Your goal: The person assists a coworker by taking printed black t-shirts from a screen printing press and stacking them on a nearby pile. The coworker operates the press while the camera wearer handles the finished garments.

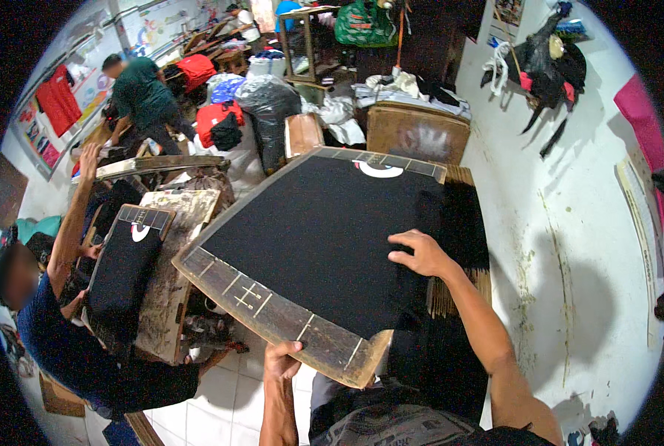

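Note:
My left hand (281,360) is closed round the near edge of a worn wooden board (254,301) marked with pale lines, the thumb on top. Black cloth (310,238) lies smooth over most of the board, with a curved white, red and blue print (379,169) by its far edge. My right hand (419,253) rests on the right part of this cloth, its fingers apart and partly bent, with nothing seen in them. Below the board's right side stands a stack of board edges (458,293) with more black cloth over it.
At the left, a co-worker (64,305) handles a smaller board with black cloth (127,260) beside a worn wooden table (168,297). Another person (142,93) bends farther back. Bulging bags (269,111) and a wooden box (417,130) stand behind; a white wall (548,260) runs along the right.

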A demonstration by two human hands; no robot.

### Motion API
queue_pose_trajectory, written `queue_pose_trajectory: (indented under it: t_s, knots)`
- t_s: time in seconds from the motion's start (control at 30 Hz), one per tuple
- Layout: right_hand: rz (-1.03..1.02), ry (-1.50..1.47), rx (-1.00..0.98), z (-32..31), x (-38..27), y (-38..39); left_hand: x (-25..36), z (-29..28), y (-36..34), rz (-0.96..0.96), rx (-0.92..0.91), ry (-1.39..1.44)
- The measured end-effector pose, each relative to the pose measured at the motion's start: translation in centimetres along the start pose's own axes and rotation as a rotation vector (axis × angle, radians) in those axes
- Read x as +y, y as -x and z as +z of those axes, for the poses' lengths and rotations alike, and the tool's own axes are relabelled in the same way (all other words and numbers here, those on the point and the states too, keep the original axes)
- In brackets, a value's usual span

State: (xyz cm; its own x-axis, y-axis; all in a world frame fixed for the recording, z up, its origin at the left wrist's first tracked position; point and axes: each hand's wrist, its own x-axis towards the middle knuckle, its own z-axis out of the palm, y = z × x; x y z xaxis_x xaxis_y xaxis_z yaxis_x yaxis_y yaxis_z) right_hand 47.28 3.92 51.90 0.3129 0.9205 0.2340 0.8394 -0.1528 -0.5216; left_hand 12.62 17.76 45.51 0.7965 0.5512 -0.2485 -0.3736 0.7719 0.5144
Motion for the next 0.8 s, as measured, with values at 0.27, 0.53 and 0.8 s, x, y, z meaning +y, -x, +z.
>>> queue_pose_trajectory:
  t_s: [0.27,0.53,0.8]
  knots:
    - [0.9,0.288,-0.568,-2.3,4.2,9.4,-0.7,-2.7,-0.7,0.028,-0.072,0.048]
    - [0.769,-1.147,0.419,1.3,1.8,5.6,0.1,-4.3,-2.5,0.017,-0.102,0.089]
    - [0.812,-1.338,0.606,5.1,-1.2,-4.8,0.5,-9.2,-5.5,-0.175,-0.091,0.148]
